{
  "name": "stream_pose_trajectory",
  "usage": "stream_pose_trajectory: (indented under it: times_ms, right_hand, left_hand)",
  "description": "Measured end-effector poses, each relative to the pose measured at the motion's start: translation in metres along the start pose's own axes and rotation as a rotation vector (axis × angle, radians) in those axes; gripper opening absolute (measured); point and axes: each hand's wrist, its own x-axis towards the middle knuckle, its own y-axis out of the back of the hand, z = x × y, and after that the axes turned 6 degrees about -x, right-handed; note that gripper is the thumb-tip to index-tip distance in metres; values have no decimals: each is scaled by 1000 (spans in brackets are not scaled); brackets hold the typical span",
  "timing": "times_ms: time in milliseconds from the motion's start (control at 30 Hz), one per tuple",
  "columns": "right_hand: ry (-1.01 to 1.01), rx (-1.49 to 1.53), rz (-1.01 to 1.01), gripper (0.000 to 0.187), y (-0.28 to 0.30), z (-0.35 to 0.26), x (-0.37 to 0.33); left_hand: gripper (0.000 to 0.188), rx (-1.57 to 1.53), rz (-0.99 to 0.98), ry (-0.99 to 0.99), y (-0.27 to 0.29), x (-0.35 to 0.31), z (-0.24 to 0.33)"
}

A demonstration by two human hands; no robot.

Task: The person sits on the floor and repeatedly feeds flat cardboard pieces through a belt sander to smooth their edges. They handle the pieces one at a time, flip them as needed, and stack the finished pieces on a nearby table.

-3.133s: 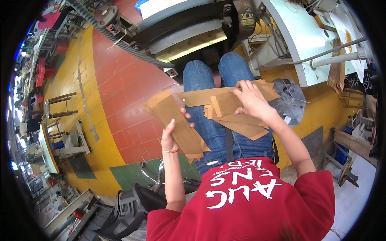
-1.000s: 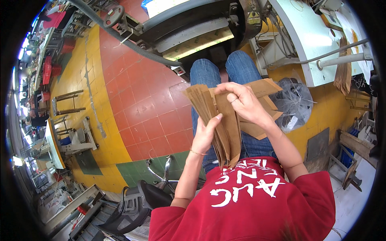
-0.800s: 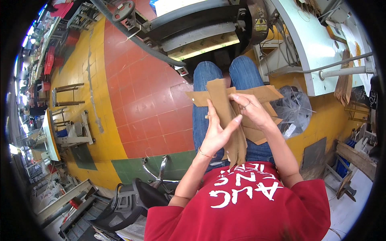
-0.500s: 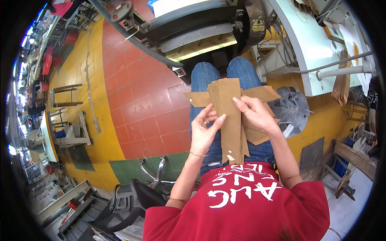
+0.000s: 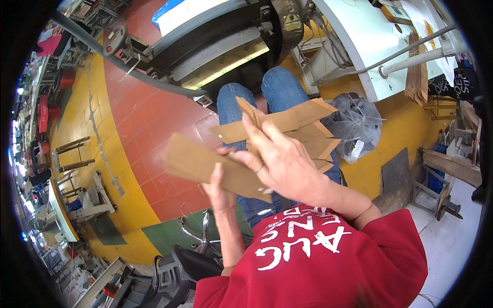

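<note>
My left hand (image 5: 221, 192) grips a bundle of flat brown strips (image 5: 203, 161), tilted out to the left over my lap and slightly blurred. My right hand (image 5: 290, 164) crosses in front of it, its thumb by the bundle. A narrow brown piece (image 5: 246, 105) stands up edge-on at the right hand's fingers, pinched by them. Across my thighs lie more brown strips (image 5: 303, 115) with pointed ends, fanned out to the right, partly hidden under the right hand and wrist.
Ahead of my knees stands a dark machine with a roller (image 5: 215, 54) and a handwheel (image 5: 117, 41). A clear plastic bag (image 5: 354, 126) sits right of my legs, below a white table (image 5: 370, 66). Hanging brown strips (image 5: 417, 72) are at that table's edge. A black chair (image 5: 190, 264) stands lower left.
The bundle has swung from upright in front of me to a leftward tilt in my left hand. My right hand has moved left across it, a narrow piece at its fingers. The view has shifted.
</note>
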Motion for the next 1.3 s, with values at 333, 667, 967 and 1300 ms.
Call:
stream_pose_trajectory:
  times_ms: [333,667,967,1300]
  right_hand:
    - [273,143,-358,73,-43,-76,4]
    - [-220,-446,-406,69,5,127,4]
    - [20,-345,-335,47,6,171,-2]
    - [-184,-414,-338,49,-11,157,5]
  left_hand:
    - [64,-157,63,-185,10,-19,-6]
    - [72,-457,-123,353,37,7,11]
    - [76,-395,-253,241,35,35,18]
    - [76,-241,-375,286,25,53,14]
